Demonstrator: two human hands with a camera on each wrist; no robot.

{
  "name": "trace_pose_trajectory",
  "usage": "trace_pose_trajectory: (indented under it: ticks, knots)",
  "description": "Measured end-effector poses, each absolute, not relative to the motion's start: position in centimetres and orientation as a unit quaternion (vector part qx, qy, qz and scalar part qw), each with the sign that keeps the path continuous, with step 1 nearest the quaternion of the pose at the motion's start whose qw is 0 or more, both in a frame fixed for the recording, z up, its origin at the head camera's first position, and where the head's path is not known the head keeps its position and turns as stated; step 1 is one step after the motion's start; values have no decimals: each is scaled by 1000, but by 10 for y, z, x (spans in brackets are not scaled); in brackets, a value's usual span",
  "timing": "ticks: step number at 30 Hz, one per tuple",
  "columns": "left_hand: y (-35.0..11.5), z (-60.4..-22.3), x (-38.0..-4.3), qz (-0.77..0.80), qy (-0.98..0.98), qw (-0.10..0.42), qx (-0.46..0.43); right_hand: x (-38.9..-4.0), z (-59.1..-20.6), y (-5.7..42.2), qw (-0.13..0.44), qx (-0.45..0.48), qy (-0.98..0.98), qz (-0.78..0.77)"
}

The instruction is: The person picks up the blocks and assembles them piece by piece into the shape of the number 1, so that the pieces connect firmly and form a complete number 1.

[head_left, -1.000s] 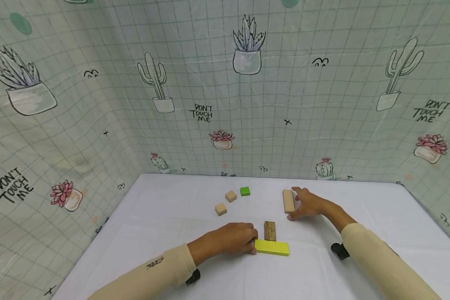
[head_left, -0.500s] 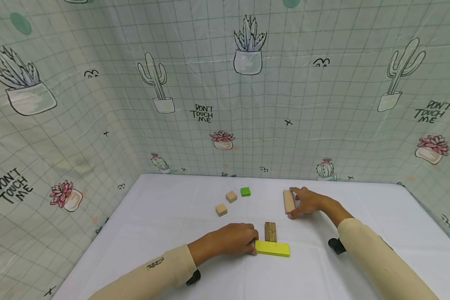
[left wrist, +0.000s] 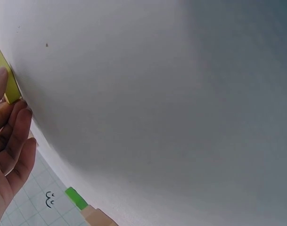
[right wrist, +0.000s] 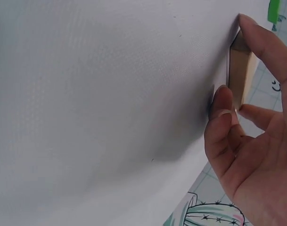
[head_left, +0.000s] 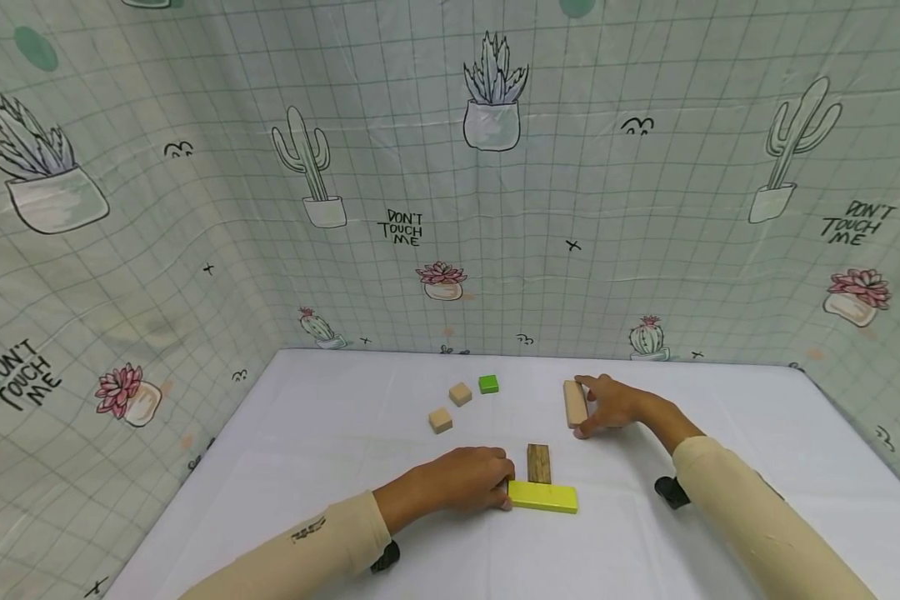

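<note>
In the head view my left hand holds the left end of a yellow rectangular block lying on the white table. The left wrist view has the thumb along the yellow block and the fingers curled by its end. Just beyond it, a dark brown wooden block lies endwise to its far side. Further right, my right hand spans a light wooden block, thumb at the near end and a finger at the far end. In the right wrist view that light block sits between those fingertips.
Two small light wooden cubes and a small green block lie toward the back of the white table. A cactus-printed cloth hangs behind and to the sides.
My right hand has drawn slightly left and its fingers have closed in on the light wooden block. My left hand and the yellow block have stayed put.
</note>
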State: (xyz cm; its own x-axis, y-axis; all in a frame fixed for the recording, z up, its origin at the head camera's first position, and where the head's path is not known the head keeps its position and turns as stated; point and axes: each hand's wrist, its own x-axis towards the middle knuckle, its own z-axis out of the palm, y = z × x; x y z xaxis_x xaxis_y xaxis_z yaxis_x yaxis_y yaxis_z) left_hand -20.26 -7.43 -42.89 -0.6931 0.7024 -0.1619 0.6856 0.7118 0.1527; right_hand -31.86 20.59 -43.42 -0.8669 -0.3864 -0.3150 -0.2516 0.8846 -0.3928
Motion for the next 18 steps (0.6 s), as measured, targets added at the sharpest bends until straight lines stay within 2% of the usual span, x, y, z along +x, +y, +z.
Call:
trace_pose_trajectory:
  ticks: [8, 18]
  knots:
    - [-75, -429, -201, 44, 920, 117, 372, -316, -438, 208, 194, -165, 949, -185]
    - [-75, -430, -203, 43, 919, 108, 377, -316, -435, 207, 190, -169, 947, -196]
